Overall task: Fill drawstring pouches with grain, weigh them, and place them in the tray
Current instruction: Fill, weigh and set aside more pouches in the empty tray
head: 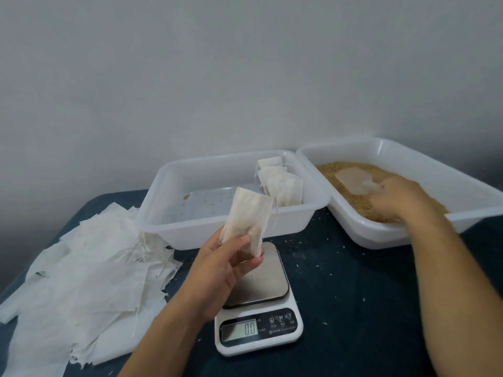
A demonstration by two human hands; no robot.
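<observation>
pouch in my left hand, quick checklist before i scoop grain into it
1. Pouch held firmly by left hand: ok.
2. Pouch mouth open and facing up: cannot tell.
3. Right hand on the scoop in the grain tray: ok, though blurred.
4. Scale platform bare, display reads 0.0: ok.
5. Room in the tray beside the filled pouches: ok.

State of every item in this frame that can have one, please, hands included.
Left hand: holds pouch.
Pouch: raised above scale, looks unfilled.
Right hand: in grain tray, blurred; grip unclear.
Scale: on, reads 0.0, platform bare.
Filled pouches: stacked in left tray.
Right tray: holds grain.
</observation>
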